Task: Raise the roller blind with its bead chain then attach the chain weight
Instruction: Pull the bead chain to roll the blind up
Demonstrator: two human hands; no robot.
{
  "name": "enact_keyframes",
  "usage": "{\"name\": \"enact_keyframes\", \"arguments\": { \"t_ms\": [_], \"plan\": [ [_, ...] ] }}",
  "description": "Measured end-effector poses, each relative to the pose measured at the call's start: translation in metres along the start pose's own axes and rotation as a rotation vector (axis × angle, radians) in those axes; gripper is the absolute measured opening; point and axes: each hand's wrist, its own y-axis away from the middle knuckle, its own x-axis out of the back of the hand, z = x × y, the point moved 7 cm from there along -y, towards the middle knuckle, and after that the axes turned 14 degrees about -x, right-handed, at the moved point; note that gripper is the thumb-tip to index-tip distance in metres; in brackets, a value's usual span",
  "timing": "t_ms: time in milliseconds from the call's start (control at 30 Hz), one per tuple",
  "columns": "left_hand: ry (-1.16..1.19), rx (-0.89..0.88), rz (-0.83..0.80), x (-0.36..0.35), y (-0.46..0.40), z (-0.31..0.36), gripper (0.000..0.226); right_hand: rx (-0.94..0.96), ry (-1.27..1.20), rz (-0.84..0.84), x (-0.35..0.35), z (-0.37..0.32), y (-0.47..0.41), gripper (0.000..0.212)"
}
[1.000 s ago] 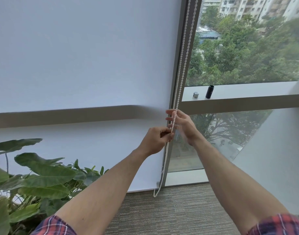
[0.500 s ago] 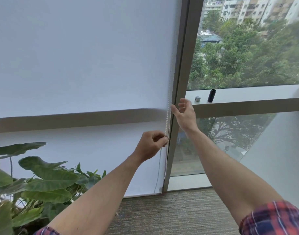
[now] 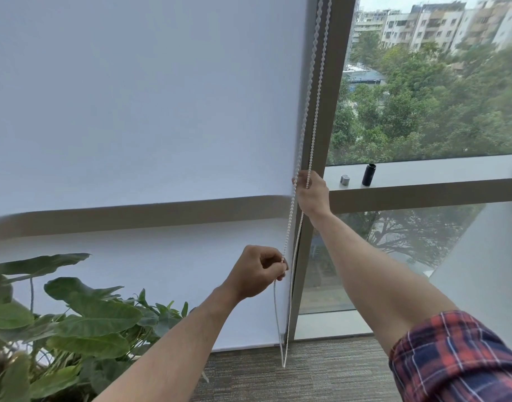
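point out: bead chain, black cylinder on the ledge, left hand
bead chain (image 3: 312, 91), head view, on the upper run of beads.
black cylinder (image 3: 368, 174), head view, mid-body, upright on the ledge.
left hand (image 3: 259, 274), head view, back of the fist gripping the chain.

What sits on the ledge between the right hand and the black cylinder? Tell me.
In the head view, a small silver cylinder stands on the ledge between the right hand and the black cylinder.

Top of the bead chain (image 3: 312, 82) beyond the upper edge; right hand (image 3: 310, 192) fingers behind the chain strands.
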Motion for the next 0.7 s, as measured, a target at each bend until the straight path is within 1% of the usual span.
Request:
{"name": "enact_keyframes", "arguments": {
  "t_ms": [67, 133, 200, 333, 400, 467, 500, 600, 700],
  "plan": [
    [-0.002, 0.010, 0.019, 0.002, 0.000, -0.002, 0.017, 0.044, -0.064, 0.013, 0.003, -0.004, 0.006, 0.014],
    [-0.008, 0.032, 0.057, 0.005, 0.000, -0.006, 0.017, 0.091, -0.162, -0.026, 0.005, -0.007, 0.018, 0.015],
    [-0.024, 0.061, 0.096, 0.009, -0.002, -0.011, 0.016, 0.116, -0.257, -0.062, 0.010, -0.007, 0.031, 0.022],
    [-0.063, 0.108, 0.140, 0.013, -0.012, -0.017, 0.015, 0.085, -0.463, -0.189, 0.019, -0.002, 0.055, 0.031],
    [-0.126, 0.115, 0.145, 0.015, -0.018, -0.018, 0.017, 0.081, -0.540, -0.230, 0.025, 0.000, 0.066, 0.044],
    [-0.193, 0.121, 0.150, 0.015, -0.024, -0.020, 0.020, 0.070, -0.607, -0.225, 0.033, 0.004, 0.074, 0.054],
    [-0.213, 0.132, 0.157, 0.015, -0.027, -0.021, 0.022, 0.065, -0.629, -0.215, 0.036, 0.007, 0.077, 0.054],
    [-0.227, 0.155, 0.182, 0.014, -0.035, -0.022, 0.024, 0.065, -0.623, -0.201, 0.042, 0.012, 0.087, 0.044],
    [-0.194, 0.143, 0.233, 0.010, -0.042, -0.018, 0.018, 0.089, -0.553, -0.218, 0.041, 0.013, 0.096, 0.042]
  ]
}}
